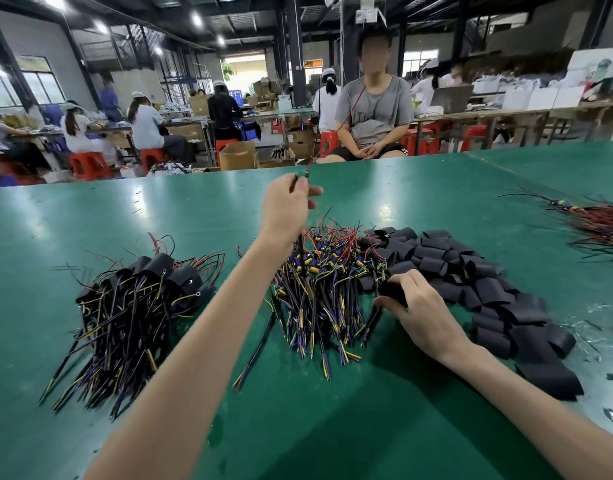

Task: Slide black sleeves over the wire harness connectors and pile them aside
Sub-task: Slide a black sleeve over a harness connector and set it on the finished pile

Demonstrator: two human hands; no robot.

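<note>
Head view, left grip (287, 206) pinching raised harness (306, 174), right grip (422, 310) holding sleeve (393, 293) at pile (478, 275) edge

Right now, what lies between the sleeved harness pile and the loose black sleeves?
The unsleeved harness heap, and the left forearm reaching over green table beside it; head view.

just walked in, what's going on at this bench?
A person is sleeving wire harnesses on a green table. The left hand pinches one harness, held up above the unsleeved pile. The right hand grips a black sleeve at the edge of the loose sleeves. A sleeved pile lies at the left.
</note>
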